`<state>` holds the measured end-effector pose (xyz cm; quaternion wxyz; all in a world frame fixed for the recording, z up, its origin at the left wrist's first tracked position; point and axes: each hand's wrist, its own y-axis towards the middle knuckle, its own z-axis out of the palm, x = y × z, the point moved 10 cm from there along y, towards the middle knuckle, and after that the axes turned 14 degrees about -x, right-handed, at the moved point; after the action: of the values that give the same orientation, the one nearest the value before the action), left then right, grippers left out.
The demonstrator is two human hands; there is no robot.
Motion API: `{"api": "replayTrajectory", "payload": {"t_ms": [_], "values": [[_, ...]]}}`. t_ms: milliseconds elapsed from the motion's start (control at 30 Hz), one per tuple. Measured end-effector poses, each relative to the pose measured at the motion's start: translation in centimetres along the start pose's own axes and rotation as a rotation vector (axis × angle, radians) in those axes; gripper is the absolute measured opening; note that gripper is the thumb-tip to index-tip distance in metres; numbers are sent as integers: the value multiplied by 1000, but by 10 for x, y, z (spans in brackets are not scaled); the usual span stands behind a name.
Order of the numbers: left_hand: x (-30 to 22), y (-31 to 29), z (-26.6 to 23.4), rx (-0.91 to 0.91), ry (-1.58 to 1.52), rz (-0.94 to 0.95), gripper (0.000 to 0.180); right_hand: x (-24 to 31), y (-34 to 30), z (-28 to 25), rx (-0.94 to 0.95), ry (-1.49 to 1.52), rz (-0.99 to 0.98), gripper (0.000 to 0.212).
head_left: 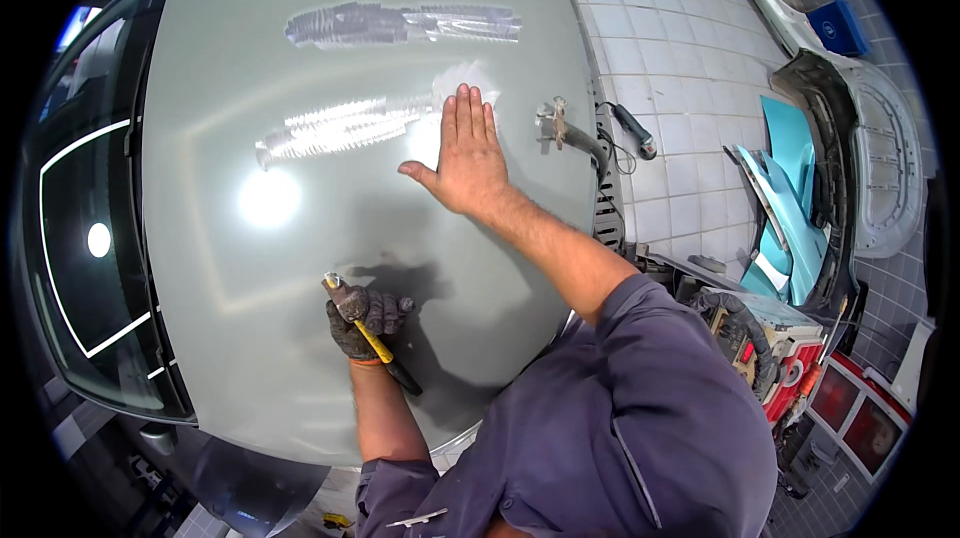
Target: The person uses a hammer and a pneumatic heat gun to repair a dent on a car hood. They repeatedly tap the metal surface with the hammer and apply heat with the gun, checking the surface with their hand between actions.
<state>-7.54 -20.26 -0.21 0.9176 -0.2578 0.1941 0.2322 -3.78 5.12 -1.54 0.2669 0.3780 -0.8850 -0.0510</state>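
Note:
A grey-green car hood [520,288] spreads out beneath both my hands. My bare right hand [465,158] lies flat on it, fingers stretched out and thumb apart, at the right end of a shiny bare-metal strip [340,128]. Farther off runs a second bare-metal strip [375,25]. My left hand [365,323], in a dark work glove, is closed around a hammer [375,343] near its head. The hammer's yellow handle with a black grip slants down to the right. Part of the head is hidden by the glove.
A clamp [553,124] with a thick cable sits at the hood's right edge. On the tiled floor [650,28] lies an angle grinder [635,128]. Turquoise panels [790,198] and a red-and-white machine [795,363] stand at the right. The windshield [100,238] borders the left.

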Motion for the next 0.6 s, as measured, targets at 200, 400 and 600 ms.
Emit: {"api": "replayTrajectory", "payload": {"t_ms": [200,400,600], "values": [[12,1,-27,14,-70,-121,45,-18,56,6,-27,-50,-8,122],[5,3,-26,-35,-31,-82,44,-3,29,4,10,-37,-26,117],[4,7,-45,-269,-28,-45,44,10,-5,-7,4,34,-80,108]]}}
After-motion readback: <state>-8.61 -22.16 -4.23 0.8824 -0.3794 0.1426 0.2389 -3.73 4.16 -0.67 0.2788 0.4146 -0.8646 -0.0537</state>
